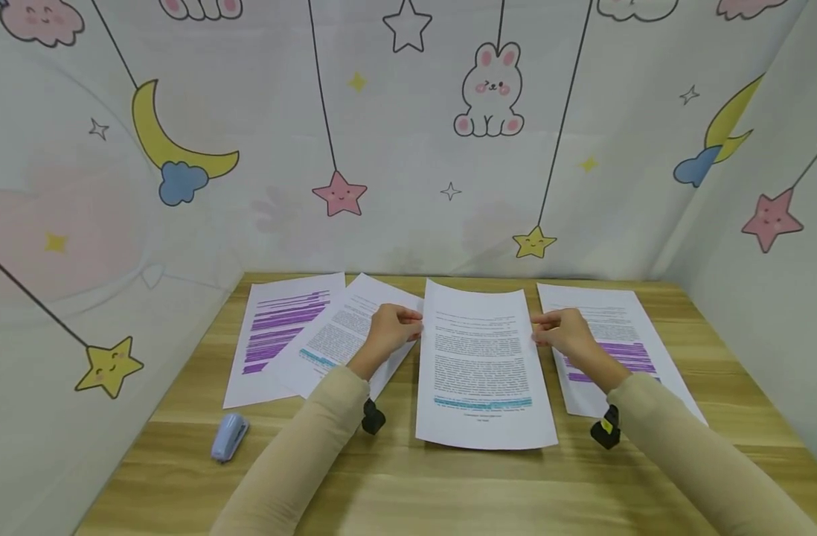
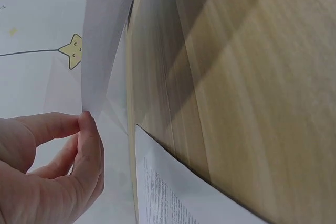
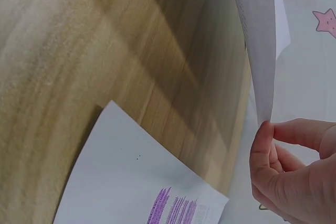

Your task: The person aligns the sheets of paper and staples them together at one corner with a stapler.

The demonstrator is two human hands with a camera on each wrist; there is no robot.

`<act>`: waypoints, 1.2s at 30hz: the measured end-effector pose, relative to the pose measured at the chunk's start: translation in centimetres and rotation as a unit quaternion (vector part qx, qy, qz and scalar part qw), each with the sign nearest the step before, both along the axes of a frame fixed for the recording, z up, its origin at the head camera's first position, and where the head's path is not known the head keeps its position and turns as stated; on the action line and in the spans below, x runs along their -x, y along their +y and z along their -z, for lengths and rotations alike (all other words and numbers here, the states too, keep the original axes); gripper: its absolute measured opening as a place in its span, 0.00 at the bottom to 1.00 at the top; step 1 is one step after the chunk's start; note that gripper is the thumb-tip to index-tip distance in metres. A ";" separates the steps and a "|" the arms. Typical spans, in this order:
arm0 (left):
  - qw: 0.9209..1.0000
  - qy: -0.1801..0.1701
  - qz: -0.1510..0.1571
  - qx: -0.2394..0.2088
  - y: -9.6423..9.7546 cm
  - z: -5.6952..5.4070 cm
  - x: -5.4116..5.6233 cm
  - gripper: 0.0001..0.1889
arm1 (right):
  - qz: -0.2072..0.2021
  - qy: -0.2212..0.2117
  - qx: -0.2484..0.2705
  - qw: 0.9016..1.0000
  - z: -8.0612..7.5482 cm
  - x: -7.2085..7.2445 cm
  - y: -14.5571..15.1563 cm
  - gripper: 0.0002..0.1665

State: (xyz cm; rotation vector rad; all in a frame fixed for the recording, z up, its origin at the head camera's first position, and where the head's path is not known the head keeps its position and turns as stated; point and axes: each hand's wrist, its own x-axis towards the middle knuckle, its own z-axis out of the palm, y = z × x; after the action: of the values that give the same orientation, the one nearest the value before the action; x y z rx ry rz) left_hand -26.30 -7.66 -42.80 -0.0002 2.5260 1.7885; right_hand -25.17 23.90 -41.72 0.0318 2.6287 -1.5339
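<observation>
A printed sheet of paper (image 1: 478,357) with a blue highlighted band near its lower end hangs between both hands. My left hand (image 1: 391,327) pinches its left edge between thumb and fingertips; my right hand (image 1: 565,333) pinches the right edge the same way. In the left wrist view the sheet (image 2: 107,35) stands nearly edge-on, raised above the table, with the left hand (image 2: 58,166) at its side edge. From the right wrist, the right hand (image 3: 294,161) shows thumb and forefinger meeting on the paper's edge (image 3: 265,77).
On the wooden table (image 1: 408,491), a purple-marked sheet (image 1: 268,298) lies far left, overlapped by a blue-marked sheet (image 1: 338,335). Another purple-marked sheet (image 1: 616,313) lies under the right forearm. A small light-blue stapler (image 1: 230,438) sits at the left. A patterned curtain (image 1: 408,134) stands behind.
</observation>
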 end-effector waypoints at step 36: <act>1.000 -0.005 0.031 -0.004 -0.8 -0.4 -3.4 0.07 | -0.040 0.007 -0.002 0.999 0.1 -3.3 0.2 0.20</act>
State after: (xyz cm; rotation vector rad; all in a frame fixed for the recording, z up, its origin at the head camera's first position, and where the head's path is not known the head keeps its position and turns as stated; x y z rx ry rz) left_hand -22.86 -8.46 -42.43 0.0674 2.4840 1.7703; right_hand -21.90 24.08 -41.82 -0.0836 2.6107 -1.5078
